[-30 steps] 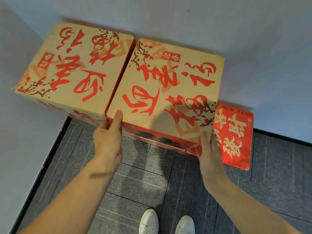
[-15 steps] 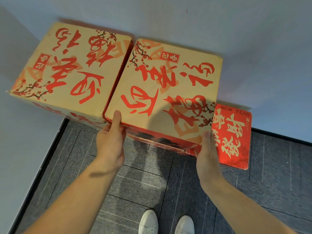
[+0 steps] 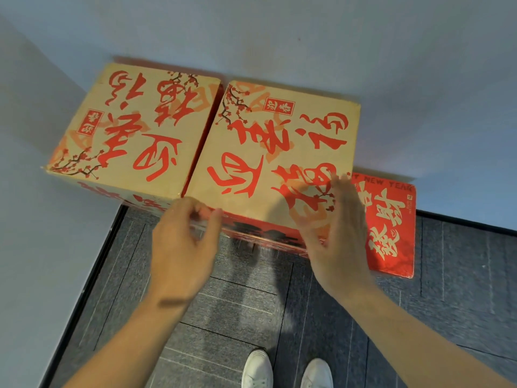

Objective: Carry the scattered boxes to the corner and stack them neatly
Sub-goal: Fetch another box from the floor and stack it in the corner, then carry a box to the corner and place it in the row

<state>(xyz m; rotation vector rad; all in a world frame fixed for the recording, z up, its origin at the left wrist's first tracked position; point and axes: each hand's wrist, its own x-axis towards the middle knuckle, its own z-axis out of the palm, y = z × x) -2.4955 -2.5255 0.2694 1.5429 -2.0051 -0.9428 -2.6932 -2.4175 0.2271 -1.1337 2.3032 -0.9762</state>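
1. Where two pale blue-grey walls meet at the upper left of the frame, dark grey carpet tiles run up to a black skirting strip.
2. Two tan cardboard boxes printed with red calligraphy stand side by side, touching, against the back wall: the left box is in the corner, the right box at centre frame.
3. A flat red box lies lower at right, its left part hidden behind the right box.
4. The right hand, fingers straight and spread, grasps nothing at the right box's front right corner.
5. The left hand, fingers loosely curled, is at its front left corner; motion blur hides whether it grips the edge.
6. What the tan boxes rest on is hidden, and a pair of white shoes is cut off at the bottom.
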